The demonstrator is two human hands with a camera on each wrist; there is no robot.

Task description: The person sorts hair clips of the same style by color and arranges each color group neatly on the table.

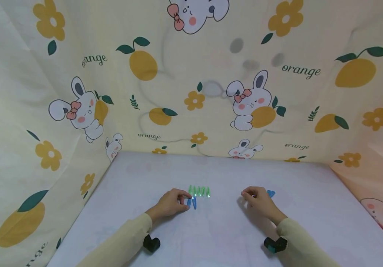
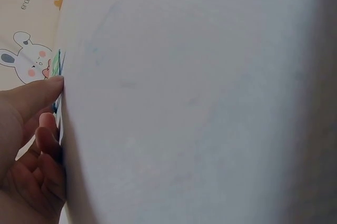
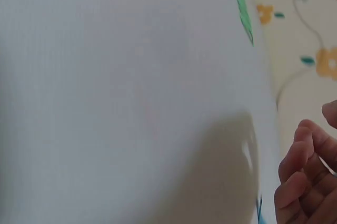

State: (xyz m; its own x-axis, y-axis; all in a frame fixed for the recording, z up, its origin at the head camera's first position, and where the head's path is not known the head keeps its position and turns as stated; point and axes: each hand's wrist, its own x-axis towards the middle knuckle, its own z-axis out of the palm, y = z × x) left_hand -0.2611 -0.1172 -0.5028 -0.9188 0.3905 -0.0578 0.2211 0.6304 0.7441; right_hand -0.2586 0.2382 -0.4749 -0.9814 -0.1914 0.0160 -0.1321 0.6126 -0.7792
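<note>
Several green snap hair clips (image 1: 199,191) lie side by side in a row on the white table. Just below the left end of that row are two blue hair clips (image 1: 195,203). My left hand (image 1: 171,202) has its thumb and index finger about the leftmost blue clip (image 1: 189,203), pinching it at the table surface. To the right, my right hand (image 1: 259,200) hovers over the table with loosely curled fingers and no thing visible in them. More blue clips (image 1: 271,193) lie beyond it, partly hidden by the hand.
The white table (image 1: 211,237) ends at a patterned cloth backdrop (image 1: 178,111) behind, with cloth on both sides. A dark wrist camera (image 1: 151,244) sits on the left sleeve, another (image 1: 275,245) on the right.
</note>
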